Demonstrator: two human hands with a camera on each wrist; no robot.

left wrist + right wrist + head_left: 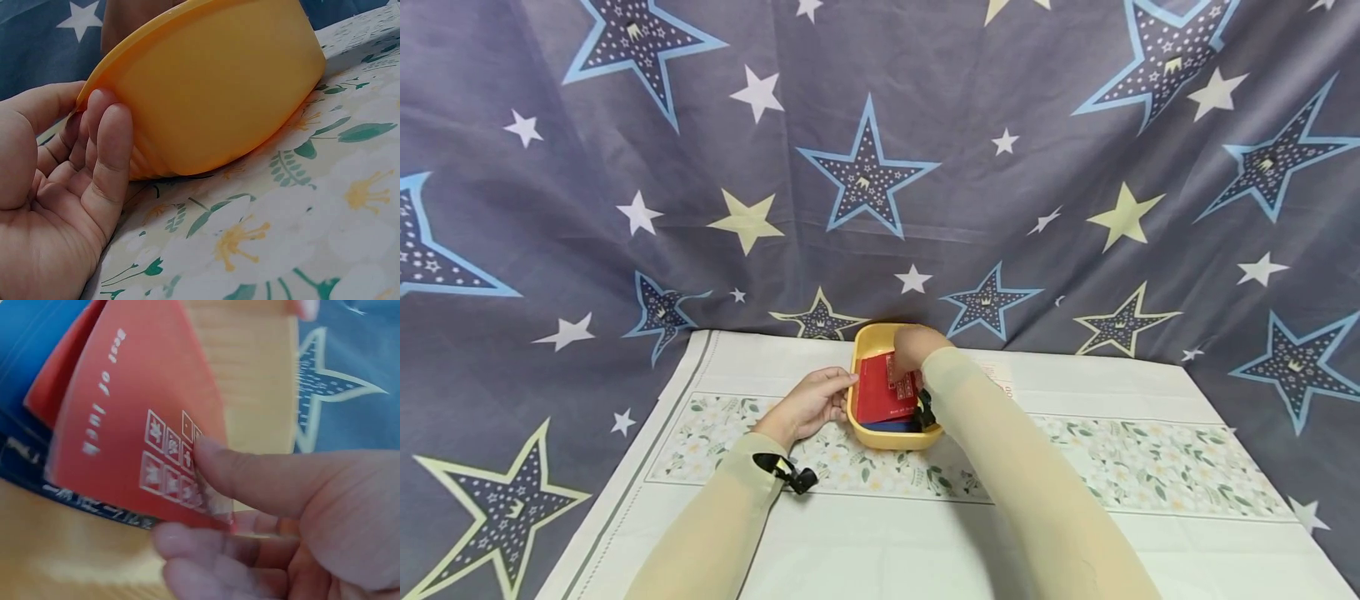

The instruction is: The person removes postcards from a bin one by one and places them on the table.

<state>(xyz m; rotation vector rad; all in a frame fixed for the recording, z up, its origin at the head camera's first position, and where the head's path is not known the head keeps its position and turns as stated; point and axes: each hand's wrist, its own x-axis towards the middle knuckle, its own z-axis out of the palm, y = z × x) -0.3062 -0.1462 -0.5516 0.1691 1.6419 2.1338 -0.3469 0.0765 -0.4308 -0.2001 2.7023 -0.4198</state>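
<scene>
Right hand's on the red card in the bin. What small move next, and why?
I'd probably firm the pinch of the right hand on the red card before shifting it: the thumb lies near one edge, and the left hand holds the side of the bin.

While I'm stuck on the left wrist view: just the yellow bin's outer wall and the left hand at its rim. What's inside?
Observer: Head view shows a red card in the yellow bin, lying over a blue item.
Operator: What's the right hand on? Can't see its fingertips.
Observer: Right wrist view: the right hand holds the red card, thumb on the printed face.
Operator: Any readable text?
Observer: Yes, "Best of luck" in white letters. The boxed characters next to it are too blurred for me to read.
</scene>
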